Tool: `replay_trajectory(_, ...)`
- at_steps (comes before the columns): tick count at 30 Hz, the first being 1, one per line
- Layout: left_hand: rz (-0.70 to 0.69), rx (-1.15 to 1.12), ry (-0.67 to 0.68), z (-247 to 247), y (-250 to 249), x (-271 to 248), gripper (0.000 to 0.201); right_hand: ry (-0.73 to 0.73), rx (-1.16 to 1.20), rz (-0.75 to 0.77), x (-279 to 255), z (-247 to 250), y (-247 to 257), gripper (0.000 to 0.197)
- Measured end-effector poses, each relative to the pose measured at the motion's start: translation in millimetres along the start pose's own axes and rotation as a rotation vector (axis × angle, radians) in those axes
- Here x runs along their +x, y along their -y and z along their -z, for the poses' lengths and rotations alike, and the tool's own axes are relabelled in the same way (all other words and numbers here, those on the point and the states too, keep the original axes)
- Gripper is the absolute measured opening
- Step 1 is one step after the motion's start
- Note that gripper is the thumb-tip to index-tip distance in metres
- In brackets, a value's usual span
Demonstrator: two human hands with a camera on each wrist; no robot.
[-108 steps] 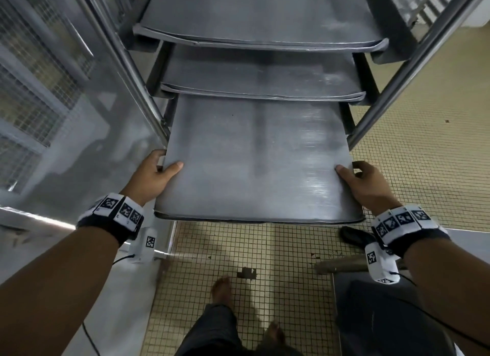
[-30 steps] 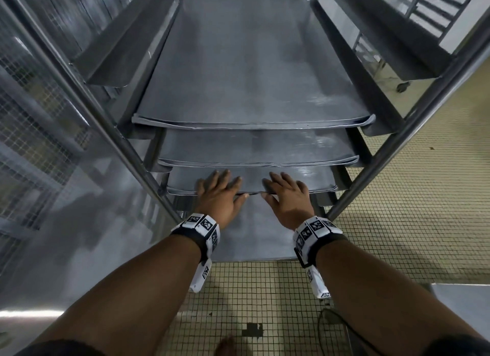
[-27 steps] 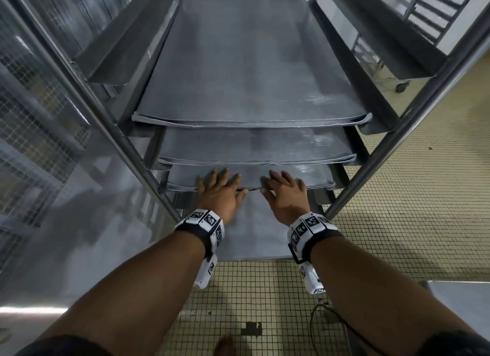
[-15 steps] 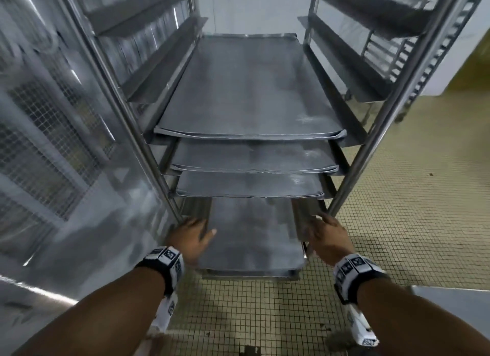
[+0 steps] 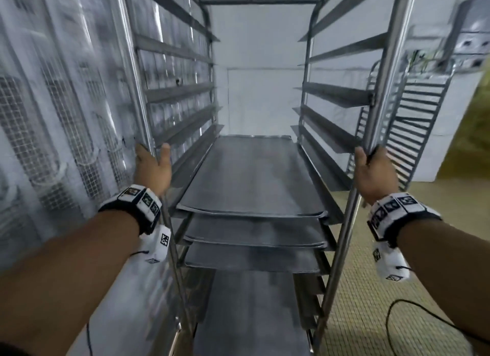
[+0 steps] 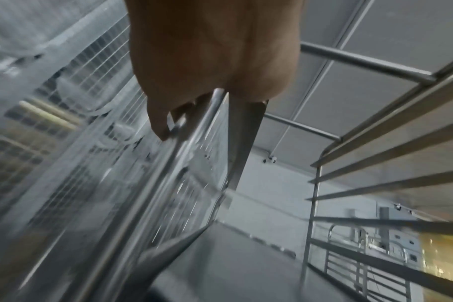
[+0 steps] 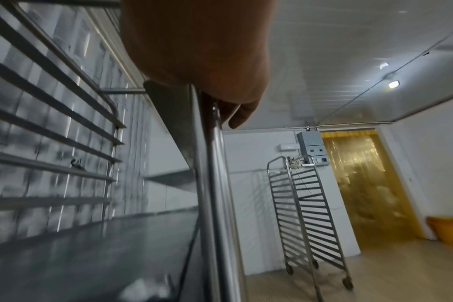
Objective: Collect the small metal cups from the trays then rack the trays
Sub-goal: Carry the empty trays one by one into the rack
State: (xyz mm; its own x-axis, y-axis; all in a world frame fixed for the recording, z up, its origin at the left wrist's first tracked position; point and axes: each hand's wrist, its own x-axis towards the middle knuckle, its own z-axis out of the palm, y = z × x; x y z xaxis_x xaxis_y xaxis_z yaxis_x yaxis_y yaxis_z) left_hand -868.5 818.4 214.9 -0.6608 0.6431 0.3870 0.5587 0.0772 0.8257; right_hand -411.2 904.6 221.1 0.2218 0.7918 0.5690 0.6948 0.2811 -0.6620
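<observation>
Trays (image 5: pixel 249 175) racked. Left hand (image 5: pixel 152 167) & right hand (image 5: pixel 375 172) grip rack (image 5: pixel 381 90) posts w/ curled fingers; next prob. roll it.

Both arms reach forward, spread wide. The left hand (image 5: pixel 153 168) and right hand (image 5: pixel 375 174) each curl their fingers around an upright post.

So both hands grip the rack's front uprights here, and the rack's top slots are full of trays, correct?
Not quite. Left hand and right hand do grip the rack's front uprights, but the head view shows the top slots empty: the trays sit only in the lower runners.
</observation>
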Motion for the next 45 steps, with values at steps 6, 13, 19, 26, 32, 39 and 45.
replay_trajectory(6,-0.088,-0.066,-0.191,2.9,-38.6,20.0,0.073,-0.169,0.094,0.017,30.0,-10.1,24.1,0.034)
replay_trajectory(13,-0.198,0.011,-0.445,-12.8,-25.7,31.9,0.059,-0.277,0.141,0.053,31.3,-20.1,17.6,0.038)
replay_trajectory(19,-0.237,-0.004,-0.473,-20.8,-26.4,40.1,0.055,-0.329,0.143,-0.017,43.3,-28.7,13.3,0.041)
replay_trajectory(26,-0.253,-0.049,-0.435,-37.2,-27.0,59.4,0.051,-0.341,0.145,-0.004,63.9,-45.2,12.9,0.042)
replay_trajectory(32,-0.275,-0.076,-0.418,-67.1,-18.5,95.2,0.050,-0.325,0.137,-0.085,88.4,-64.9,12.5,0.043)
replay_trajectory(39,-0.305,-0.099,-0.353,-116.4,-17.2,144.7,0.049,-0.373,0.166,-0.039,126.8,-96.5,3.5,0.043)
replay_trajectory(45,-0.294,-0.144,-0.320,-160.1,-24.7,176.3,0.045,-0.437,0.109,-0.132,161.6,-144.9,-31.1,0.037)
